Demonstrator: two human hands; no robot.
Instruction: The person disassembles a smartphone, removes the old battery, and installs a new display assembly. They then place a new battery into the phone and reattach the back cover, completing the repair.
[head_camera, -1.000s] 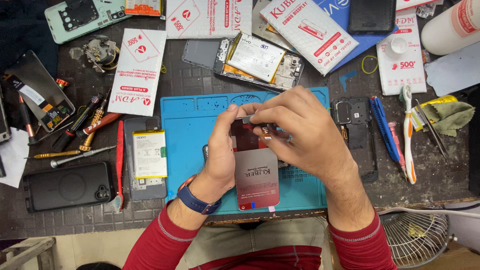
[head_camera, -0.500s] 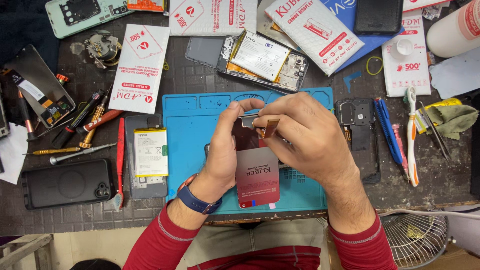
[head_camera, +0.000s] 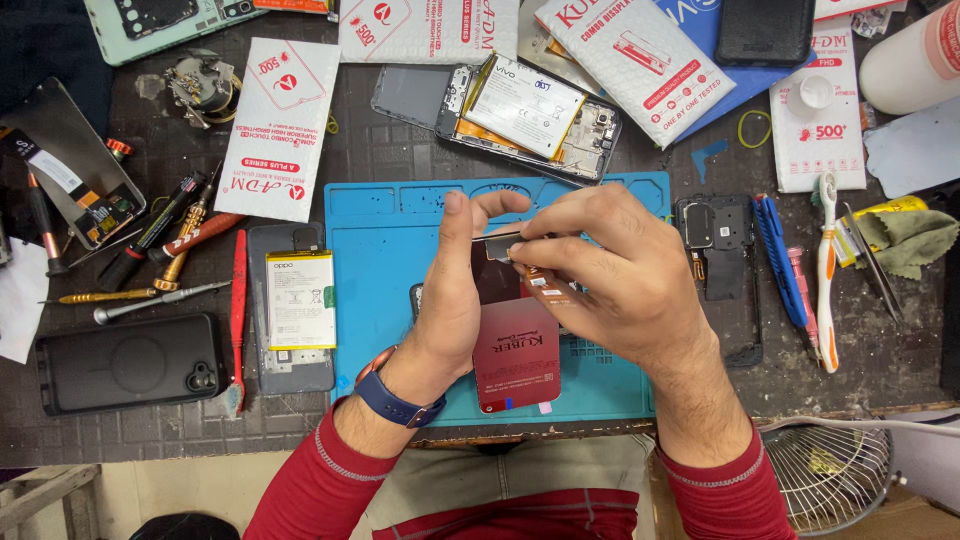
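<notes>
Both my hands hold a phone display panel (head_camera: 515, 345) with a red protective film, upright above the blue repair mat (head_camera: 380, 250). My left hand (head_camera: 450, 290) grips the panel's left edge, thumb up along its side. My right hand (head_camera: 610, 275) pinches the panel's top end and the copper-coloured flex strip (head_camera: 545, 285) there. A blue watch sits on my left wrist. The panel's upper part is hidden behind my fingers.
An opened phone with a white battery (head_camera: 525, 110) lies beyond the mat. Another opened phone (head_camera: 295, 300) lies left of it, beside screwdrivers (head_camera: 150, 250) and a black phone (head_camera: 130, 360). A black phone frame (head_camera: 720, 260), pry tools and a toothbrush (head_camera: 825, 270) lie right. White packets lie at the back.
My hands and the panel stay in place over the mat; my right fingers shifted slightly at the panel's top end.
</notes>
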